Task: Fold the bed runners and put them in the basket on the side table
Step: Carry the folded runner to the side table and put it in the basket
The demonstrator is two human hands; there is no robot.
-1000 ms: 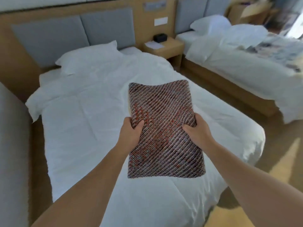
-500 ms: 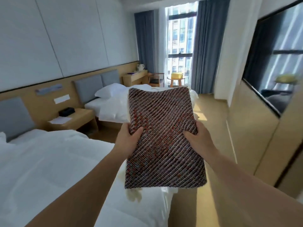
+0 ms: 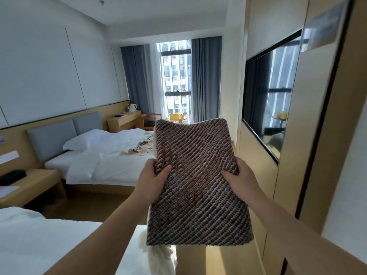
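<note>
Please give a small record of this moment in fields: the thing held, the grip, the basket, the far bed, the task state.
Held: folded bed runner, dark woven, in the air
Grip: left hand grips its left edge, right hand its right edge, thumbs on top
Basket: yellow basket on the round side table by the window
Far bed: a patterned cloth lies spread on the far bed, perhaps another runner
Task state: runner folded, not yet in the basket

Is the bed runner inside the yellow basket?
No, the left hand and right hand hold the bed runner far from the basket.
</note>
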